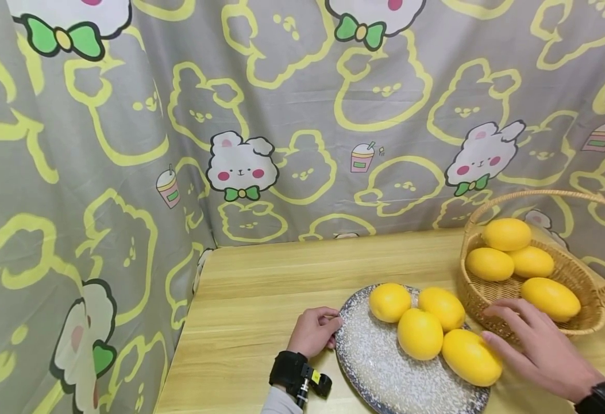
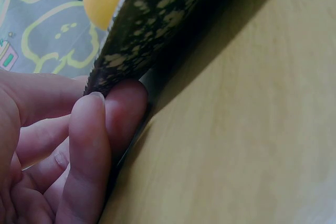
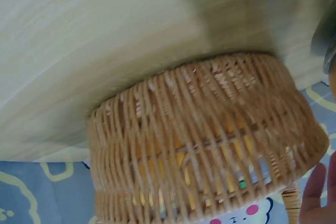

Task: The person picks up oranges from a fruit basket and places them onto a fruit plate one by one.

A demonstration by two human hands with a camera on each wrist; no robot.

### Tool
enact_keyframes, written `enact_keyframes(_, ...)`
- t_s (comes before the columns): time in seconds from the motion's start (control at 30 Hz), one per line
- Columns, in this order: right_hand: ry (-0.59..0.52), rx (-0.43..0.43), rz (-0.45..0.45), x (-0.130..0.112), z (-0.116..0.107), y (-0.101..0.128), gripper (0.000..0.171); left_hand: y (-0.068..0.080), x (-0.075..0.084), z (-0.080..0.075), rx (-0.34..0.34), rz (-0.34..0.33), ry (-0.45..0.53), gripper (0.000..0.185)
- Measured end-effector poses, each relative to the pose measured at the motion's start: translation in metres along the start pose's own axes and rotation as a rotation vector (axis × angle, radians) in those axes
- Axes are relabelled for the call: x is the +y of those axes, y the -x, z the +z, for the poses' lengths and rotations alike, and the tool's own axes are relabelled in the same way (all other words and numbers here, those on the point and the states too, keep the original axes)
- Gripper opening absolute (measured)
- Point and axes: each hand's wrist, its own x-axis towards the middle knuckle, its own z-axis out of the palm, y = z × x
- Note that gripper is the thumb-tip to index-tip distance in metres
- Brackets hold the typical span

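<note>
- The left hand (image 1: 313, 332) is seen nearest, at the left rim of the speckled plate (image 1: 380, 368). In the left wrist view its fingers (image 2: 92, 145) are curled against the plate's edge, with a fingertip tucked under the dark underside, so the rim is gripped, seemingly to keep the plate steady on the table (image 1: 261, 299).
- The right hand (image 1: 537, 345) is laid open on the other side, fingers straight and spread. Its fingertips are set against the nearest lemon (image 1: 470, 356) on the plate, while the back of the hand lies just beside the basket (image 1: 586, 322). Nothing is enclosed by this hand; the fruit is touched, not grasped.
- Four lemons are grouped on the right half of the plate, touching one another: the nearest one at the right edge, another lemon (image 1: 419, 333) at the middle, and two behind it. The left half of the plate is left bare.
- Further back, the wicker basket is stood on the table just right of the plate. Four more lemons (image 1: 506, 234) are held in it, piled against one another beneath the arched handle (image 1: 550, 195).
- Behind everything, a grey cartoon-printed curtain (image 1: 292, 115) is hung as a backdrop around the table.
</note>
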Motion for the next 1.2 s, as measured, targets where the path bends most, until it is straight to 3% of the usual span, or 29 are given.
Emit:
enact_keyframes(0.17, -0.01, 0.023, 0.011, 0.01, -0.003, -0.002, 0.034, 0.0, 0.0, 0.001, 0.003, 0.006, 0.007, 0.03)
enact_keyframes(0.5, -0.087, -0.132, 0.195, 0.035, -0.001, 0.006, 0.037, 0.0, 0.0, 0.0, -0.009, 0.002, -0.004, 0.03)
enact_keyframes(0.8, -0.109, -0.148, 0.217, 0.041, 0.0, 0.001, 0.037, 0.0, 0.0, -0.001, 0.004, 0.009, -0.001, 0.03)
enact_keyframes(1.2, -0.049, -0.061, 0.153, 0.053, 0.0, -0.012, 0.028, -0.001, -0.001, 0.0, 0.0, 0.005, -0.002, 0.03)
